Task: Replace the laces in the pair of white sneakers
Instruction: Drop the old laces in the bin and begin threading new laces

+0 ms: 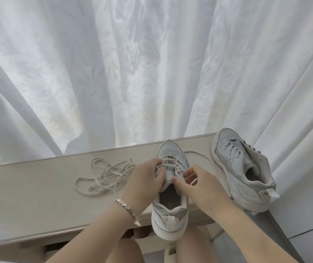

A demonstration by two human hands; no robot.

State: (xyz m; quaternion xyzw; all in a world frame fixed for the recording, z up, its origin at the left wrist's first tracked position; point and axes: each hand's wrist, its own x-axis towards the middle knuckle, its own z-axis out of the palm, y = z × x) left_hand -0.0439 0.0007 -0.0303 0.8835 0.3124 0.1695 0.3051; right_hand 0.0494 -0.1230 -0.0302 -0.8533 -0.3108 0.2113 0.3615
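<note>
Head view, whole scene: I look down at a pale table (pixel 38 196) in the lower half of the frame, with a creased white curtain (pixel 152 63) filling everything above.
Task's thing: the centre sneaker (pixel 168 219) sits at lower centre. Its long axis runs up the frame, heel overhanging the table's near edge and toe pointing at the curtain.
Key relation: the eyelet rows lie between my two hands. Both are equally near, so I judge the next threading goes crosswise, side to side.
Left hand (pixel 144 179): fingers curled on the sneaker's left eyelet edge, steadying it.
Right hand (pixel 199 185): thumb and fingers pinching the lace (pixel 171 161), a flat cream cord crossed through the upper eyelets.
Lace tail: it arcs in a loop toward the right of the toe.
Loose laces (pixel 108 175): a tangled flat heap on the table, left of my hands.
Second sneaker (pixel 241 168): at right, padded and chunky-soled, tilted, apparently unlaced.
Bracelet (pixel 131 209): pale metallic links on my left wrist.
</note>
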